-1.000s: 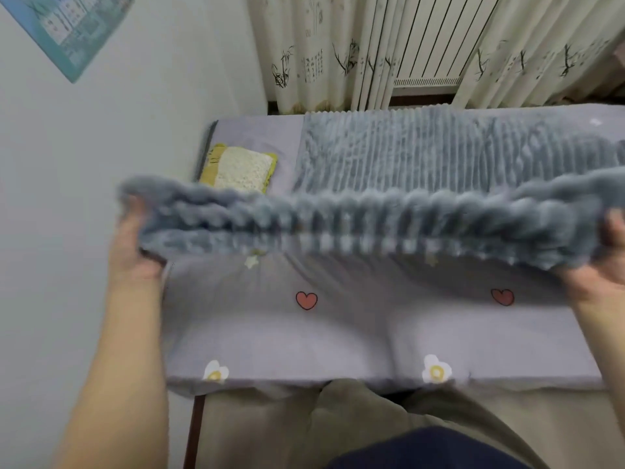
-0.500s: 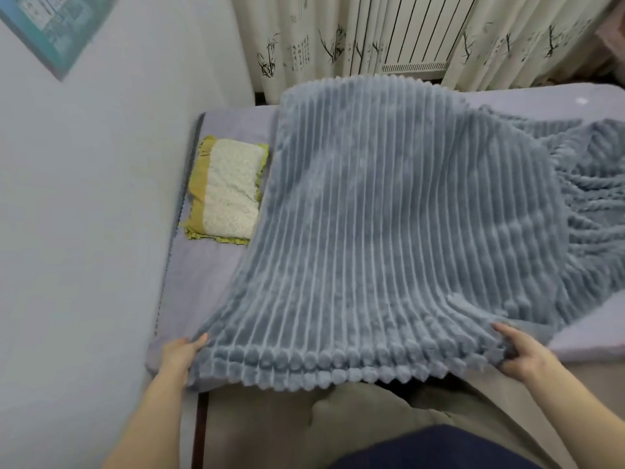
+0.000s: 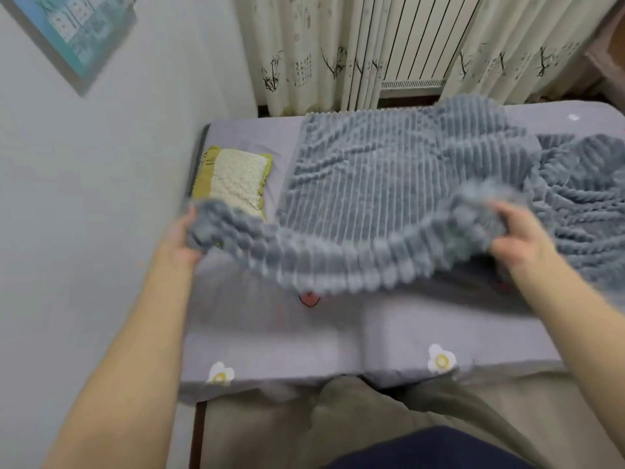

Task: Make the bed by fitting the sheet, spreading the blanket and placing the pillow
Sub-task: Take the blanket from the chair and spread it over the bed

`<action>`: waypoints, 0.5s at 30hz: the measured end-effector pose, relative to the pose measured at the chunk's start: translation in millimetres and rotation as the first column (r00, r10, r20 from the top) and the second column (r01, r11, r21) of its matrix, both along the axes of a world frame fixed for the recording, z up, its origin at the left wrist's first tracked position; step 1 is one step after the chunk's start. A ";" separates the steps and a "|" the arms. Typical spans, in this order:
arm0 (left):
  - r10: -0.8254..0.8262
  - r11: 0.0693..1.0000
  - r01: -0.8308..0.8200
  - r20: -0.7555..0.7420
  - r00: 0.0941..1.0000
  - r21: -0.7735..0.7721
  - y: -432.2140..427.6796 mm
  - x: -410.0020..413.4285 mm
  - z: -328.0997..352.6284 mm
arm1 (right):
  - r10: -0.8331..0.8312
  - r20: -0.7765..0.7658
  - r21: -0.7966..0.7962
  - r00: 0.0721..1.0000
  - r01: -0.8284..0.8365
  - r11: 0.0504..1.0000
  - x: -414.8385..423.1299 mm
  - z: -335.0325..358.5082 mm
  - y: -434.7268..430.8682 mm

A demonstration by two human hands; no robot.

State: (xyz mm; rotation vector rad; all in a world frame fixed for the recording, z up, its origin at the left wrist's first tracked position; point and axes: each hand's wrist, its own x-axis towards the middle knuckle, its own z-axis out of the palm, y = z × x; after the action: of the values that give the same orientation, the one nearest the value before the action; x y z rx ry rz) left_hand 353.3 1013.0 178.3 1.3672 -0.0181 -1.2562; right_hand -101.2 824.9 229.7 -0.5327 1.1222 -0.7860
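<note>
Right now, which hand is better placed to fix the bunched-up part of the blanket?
Right hand: it grips the blanket edge beside the crumpled folds. Left hand holds the far corner near the pillow.

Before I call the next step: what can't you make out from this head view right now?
- Blanket: its right part is cut off by the frame edge.
- Left hand and right hand: motion-blurred, fingers buried in the blanket's raised edge.
- Sheet: hidden under the blanket; far corners not checkable.
- Pillow: near end hidden by the lifted edge.
</note>
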 end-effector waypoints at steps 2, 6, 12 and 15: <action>0.135 0.968 -0.172 -0.197 0.971 -0.184 2.4 8.9 42.1 | -0.085 0.245 -0.175 0.966 0.131 0.976 -0.2 20.2 -14.9; 0.260 0.892 -0.314 -0.199 0.945 -0.326 41.9 25.3 27.4 | -0.141 0.486 -0.093 0.862 0.211 0.973 -25.8 5.8 -13.9; 0.133 0.883 -0.194 0.168 0.977 0.427 133.3 2.5 -141.4 | 0.028 -0.244 0.302 0.969 0.049 0.952 -61.5 -103.7 45.3; 0.080 0.788 -0.168 0.173 0.982 0.592 162.6 -3.5 -184.7 | 0.038 -0.303 0.404 0.952 0.092 0.910 -77.0 -129.3 69.3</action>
State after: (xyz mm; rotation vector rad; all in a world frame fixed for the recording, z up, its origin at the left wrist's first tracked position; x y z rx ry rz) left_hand 349.8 1175.5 -6.5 1.9739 0.4089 -1.0892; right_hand -178.2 894.2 100.3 -0.2821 1.5413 -0.4725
